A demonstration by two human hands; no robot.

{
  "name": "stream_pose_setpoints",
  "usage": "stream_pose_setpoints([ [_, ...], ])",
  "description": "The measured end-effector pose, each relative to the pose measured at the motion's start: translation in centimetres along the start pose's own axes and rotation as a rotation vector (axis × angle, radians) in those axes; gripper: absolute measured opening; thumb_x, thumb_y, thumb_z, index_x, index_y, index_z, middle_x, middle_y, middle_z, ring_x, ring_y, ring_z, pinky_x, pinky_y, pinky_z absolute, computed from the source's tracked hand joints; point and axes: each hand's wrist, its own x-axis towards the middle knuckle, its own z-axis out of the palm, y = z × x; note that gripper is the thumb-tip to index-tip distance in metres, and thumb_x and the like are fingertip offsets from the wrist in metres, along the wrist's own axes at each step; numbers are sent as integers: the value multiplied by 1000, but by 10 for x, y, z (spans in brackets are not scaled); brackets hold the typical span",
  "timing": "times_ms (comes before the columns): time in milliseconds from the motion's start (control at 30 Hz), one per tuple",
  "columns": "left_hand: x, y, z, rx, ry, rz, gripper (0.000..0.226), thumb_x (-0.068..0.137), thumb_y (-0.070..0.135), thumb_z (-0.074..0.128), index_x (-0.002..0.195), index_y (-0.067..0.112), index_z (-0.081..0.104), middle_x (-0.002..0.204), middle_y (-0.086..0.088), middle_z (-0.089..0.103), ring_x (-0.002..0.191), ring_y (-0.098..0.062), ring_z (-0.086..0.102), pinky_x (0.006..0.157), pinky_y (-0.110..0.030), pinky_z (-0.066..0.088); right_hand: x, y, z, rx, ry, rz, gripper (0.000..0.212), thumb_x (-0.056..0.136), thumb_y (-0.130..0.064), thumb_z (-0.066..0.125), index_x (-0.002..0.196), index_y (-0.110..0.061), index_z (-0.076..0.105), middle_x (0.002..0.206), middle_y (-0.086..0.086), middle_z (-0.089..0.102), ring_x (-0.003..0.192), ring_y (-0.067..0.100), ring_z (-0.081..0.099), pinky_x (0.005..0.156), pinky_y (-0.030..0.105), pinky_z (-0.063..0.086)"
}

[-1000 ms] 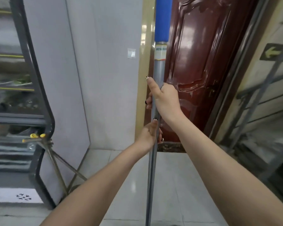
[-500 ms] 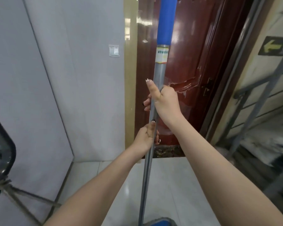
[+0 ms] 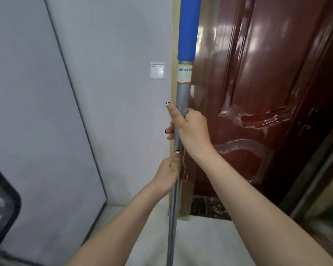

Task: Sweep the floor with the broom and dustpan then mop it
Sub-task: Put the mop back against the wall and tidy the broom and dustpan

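Upright metal pole (image 3: 182, 96) is gripped w/ both hands: right hand (image 3: 191, 129) above, left hand (image 3: 168, 174) below, fingers (image 3: 169, 130) clamped round it.

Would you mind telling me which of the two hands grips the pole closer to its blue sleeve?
The right hand: it holds the grey pole higher up, nearer the blue sleeve, with the left hand just below it.

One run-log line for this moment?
pole: near upright | left hand: grips it low | right hand: grips it higher | door: behind
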Motion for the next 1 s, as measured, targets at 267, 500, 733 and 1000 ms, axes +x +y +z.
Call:
stream_pose_setpoints([
  [267, 76, -15, -38, -20, 87, -68, 71, 92, 59, 7, 60, 9, 47, 58, -9, 51, 55, -16, 52, 61, -18, 45, 76, 20, 49, -57, -41, 11, 45, 84, -64, 49, 73, -20, 53, 56, 0, 66, 45, 13, 64, 61, 38, 57],
  [500, 154, -49, -94, -74, 134, -83, 67, 99, 43, 7, 56, 9, 46, 55, -9, 52, 52, -15, 52, 56, -14, 47, 150, 29, 110, -119, -20, -26, 51, 86, -63, 49, 79, -13, 55, 63, 3, 67, 50, 16, 66, 61, 34, 55],
  [733, 218, -101, -159, -88, 165, -169, 58, 103, 31, 16, 60, 10, 49, 59, -9, 56, 54, -14, 56, 63, -19, 51, 206, 55, 189, -178, 0, -21, 49, 88, -62, 47, 71, -16, 48, 63, 3, 66, 53, 18, 66, 56, 32, 52],
  [1000, 281, -152, -213, -35, 179, -268, 46, 102, 28, 24, 68, 14, 51, 66, -1, 59, 55, -5, 55, 53, -9, 43, 264, 92, 257, -208, 61, 35, 51, 85, -66, 47, 69, -17, 46, 62, 3, 64, 56, 21, 65, 56, 34, 53],
])
